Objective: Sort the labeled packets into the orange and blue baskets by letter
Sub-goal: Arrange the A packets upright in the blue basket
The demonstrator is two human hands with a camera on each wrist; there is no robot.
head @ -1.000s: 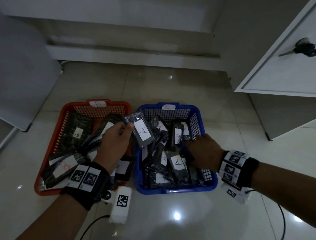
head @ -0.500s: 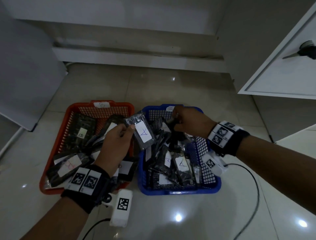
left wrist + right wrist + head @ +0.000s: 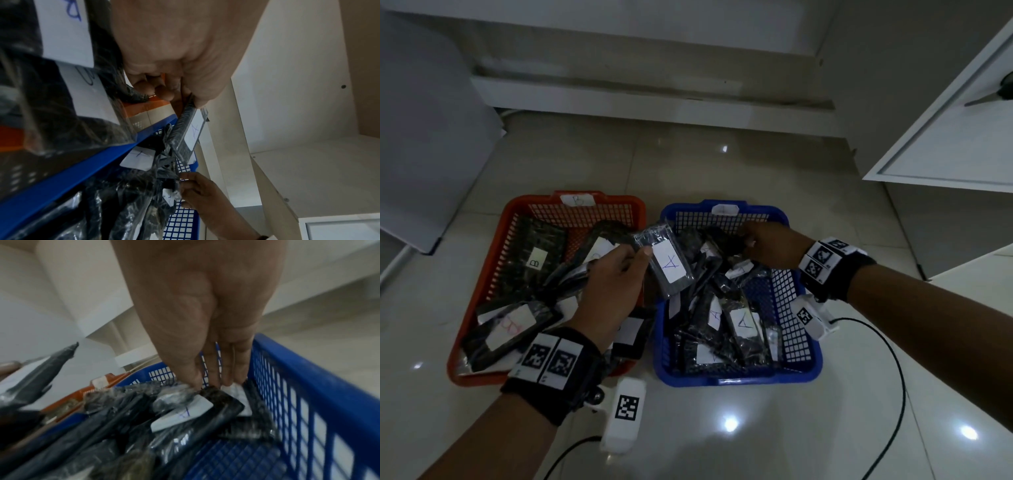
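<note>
My left hand (image 3: 643, 254) pinches a dark packet labelled A (image 3: 667, 264) by its corner, holding it over the gap between the two baskets; the left wrist view shows the same A packet (image 3: 190, 129) hanging from the left hand (image 3: 185, 95). The orange basket (image 3: 482, 294) has a B tag on its far rim and holds B packets (image 3: 536, 262). The blue basket (image 3: 806, 371) holds several A packets (image 3: 743, 320). My right hand (image 3: 744, 240) reaches into its far end and pinches a dark packet (image 3: 221, 400) between thumb and fingertips (image 3: 229, 381).
Both baskets stand on a glossy tiled floor (image 3: 722, 171). A white cabinet door (image 3: 945, 137) hangs open at the right, and a white panel (image 3: 424, 137) leans at the left. A black cable (image 3: 893, 377) trails from my right wrist across the floor.
My right hand moved from the blue basket's near right side to its far end and took hold of a packet there. My left hand kept the A packet up.
</note>
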